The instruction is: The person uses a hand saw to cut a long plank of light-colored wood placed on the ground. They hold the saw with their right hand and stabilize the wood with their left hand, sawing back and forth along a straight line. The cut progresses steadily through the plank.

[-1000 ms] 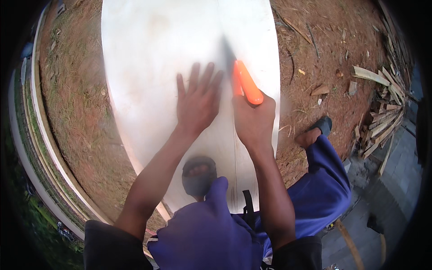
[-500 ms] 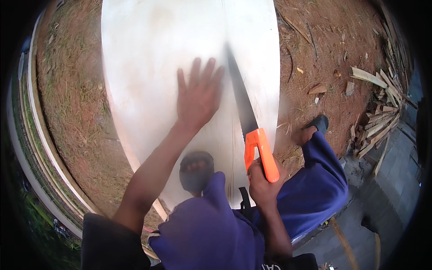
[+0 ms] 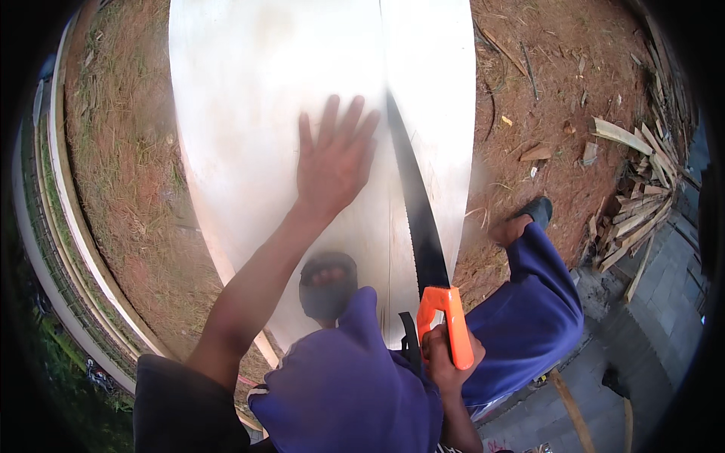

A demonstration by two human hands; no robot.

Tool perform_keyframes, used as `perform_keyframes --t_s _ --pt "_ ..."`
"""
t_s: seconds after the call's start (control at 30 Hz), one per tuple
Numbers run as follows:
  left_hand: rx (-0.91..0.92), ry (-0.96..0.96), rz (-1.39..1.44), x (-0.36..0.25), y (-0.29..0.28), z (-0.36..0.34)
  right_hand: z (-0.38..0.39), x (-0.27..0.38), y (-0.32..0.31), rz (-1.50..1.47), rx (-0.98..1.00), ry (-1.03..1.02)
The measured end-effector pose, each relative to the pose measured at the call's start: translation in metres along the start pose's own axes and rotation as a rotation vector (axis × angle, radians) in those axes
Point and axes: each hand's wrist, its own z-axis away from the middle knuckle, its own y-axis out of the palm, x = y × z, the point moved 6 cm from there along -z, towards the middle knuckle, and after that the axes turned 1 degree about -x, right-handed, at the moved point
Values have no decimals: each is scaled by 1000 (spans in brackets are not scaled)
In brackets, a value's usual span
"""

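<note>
A pale sheet of plywood [image 3: 249,90] stretches away in front of me, with a thin cut line running along it toward the far edge. My left hand [image 3: 333,162] lies flat on the sheet with its fingers spread, just left of the cut. In my right hand [image 3: 451,355] is the orange handle of a handsaw [image 3: 414,181], fingers wrapped round the grip. Its dark toothed blade slants up and left, and the tip meets the cut line. My sandalled left foot [image 3: 329,283] rests on the near part of the sheet.
Reddish soil with dry grass [image 3: 124,166] borders the sheet on the left. My other foot [image 3: 529,215] stands on the ground to the right. Beyond it lies a heap of wood offcuts [image 3: 634,211], beside grey paving [image 3: 664,287]. Long pale boards [image 3: 83,234] line the left rim.
My right hand has drawn the saw back toward me, so more of the blade shows. My left hand stays in place on the plywood.
</note>
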Motion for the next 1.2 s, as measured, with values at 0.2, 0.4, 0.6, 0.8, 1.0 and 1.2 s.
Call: perform_keyframes --t_s 0.2,0.4,0.6,0.8,1.0,1.2 --pt "5 38 -8 -5 7 -7 -176 74 110 -21 83 -47" --pt "25 -11 -25 1 1 -1 -33 16 16 -47 -1 16" --pt "2 -13 27 -4 2 -2 -21 15 19 61 13 -42" --pt "25 0 -43 -6 -2 -4 -101 22 72 -102 64 -44" --pt "-15 7 -12 -3 1 -2 15 9 -10 65 43 14" --pt "-8 9 -14 -4 1 0 -57 6 24 -135 56 107"
